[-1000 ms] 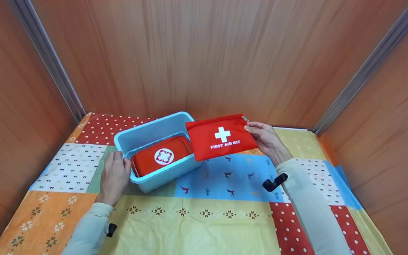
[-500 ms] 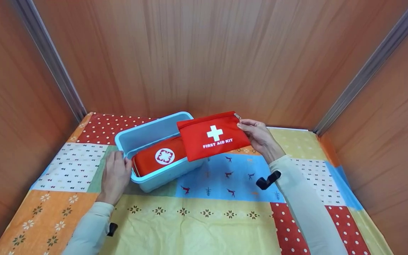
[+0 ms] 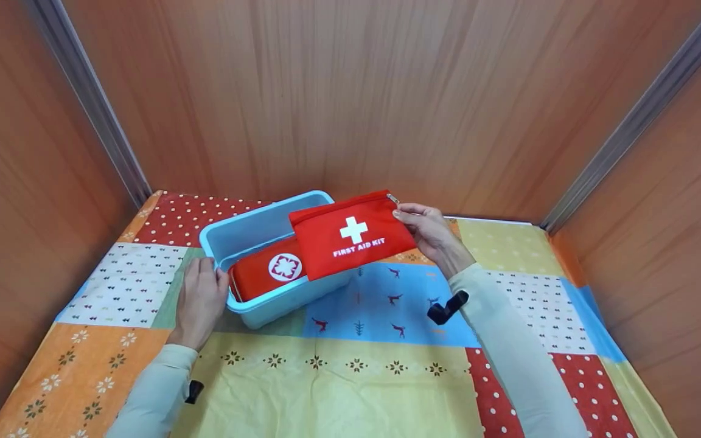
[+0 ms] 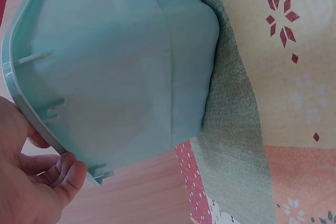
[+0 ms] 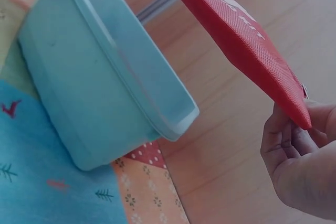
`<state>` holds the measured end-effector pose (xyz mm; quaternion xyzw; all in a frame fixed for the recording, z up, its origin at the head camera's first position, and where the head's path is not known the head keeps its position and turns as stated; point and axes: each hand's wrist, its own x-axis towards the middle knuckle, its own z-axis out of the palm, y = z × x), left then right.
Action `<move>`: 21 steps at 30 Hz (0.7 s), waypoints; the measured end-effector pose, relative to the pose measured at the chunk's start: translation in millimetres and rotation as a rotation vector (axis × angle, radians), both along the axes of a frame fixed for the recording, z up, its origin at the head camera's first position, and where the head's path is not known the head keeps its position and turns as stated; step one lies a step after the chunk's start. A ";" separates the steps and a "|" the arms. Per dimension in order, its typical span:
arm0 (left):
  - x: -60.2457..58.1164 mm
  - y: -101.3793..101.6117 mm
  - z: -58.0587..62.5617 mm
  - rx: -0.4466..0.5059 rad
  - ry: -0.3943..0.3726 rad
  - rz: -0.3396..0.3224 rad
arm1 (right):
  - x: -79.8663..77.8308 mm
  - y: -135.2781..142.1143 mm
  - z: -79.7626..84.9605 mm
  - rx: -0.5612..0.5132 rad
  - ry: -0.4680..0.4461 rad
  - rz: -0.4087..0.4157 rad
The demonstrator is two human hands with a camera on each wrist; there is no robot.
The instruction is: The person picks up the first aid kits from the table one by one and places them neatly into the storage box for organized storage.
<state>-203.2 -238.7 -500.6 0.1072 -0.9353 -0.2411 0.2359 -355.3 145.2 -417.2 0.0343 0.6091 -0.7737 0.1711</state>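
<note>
A flat red zip pouch (image 3: 326, 243), printed with a white cross and "FIRST AID KIT", is pinched at its right end by my right hand (image 3: 434, 234). It hangs tilted above the right part of a light blue plastic bin (image 3: 292, 309), apart from its rim in the right wrist view. Inside the bin lies a red case (image 3: 256, 277) with a white round emblem, its right part hidden behind the pouch. My left hand (image 3: 198, 298) grips the bin's left rim; in the left wrist view, the fingers (image 4: 71, 174) curl over that rim (image 4: 39, 127).
A patchwork-patterned cloth (image 3: 326, 389) covers the table. Wood-grain panels (image 3: 350, 109) rise behind and at both sides, with metal strips (image 3: 98, 109) at the corners. The bin stands near the back panel, left of the middle.
My right hand has carried the pouch leftward, further over the bin, so it hides more of the red case. The left hand and the bin have stayed in place.
</note>
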 end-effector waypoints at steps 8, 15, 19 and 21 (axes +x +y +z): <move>0.3 0.0 1.1 0.001 -0.025 0.002 | 0.0 -14.7 3.6 0.004 0.009 0.010; 0.3 -0.2 1.2 0.005 -0.029 -0.011 | -0.3 -24.4 1.6 -0.008 0.009 0.001; 0.1 0.0 1.1 0.005 -0.034 -0.013 | 0.5 -30.0 -2.2 0.003 0.016 -0.005; 0.6 -0.1 0.8 -0.006 -0.028 -0.011 | 0.6 -33.3 -3.1 0.010 0.018 -0.009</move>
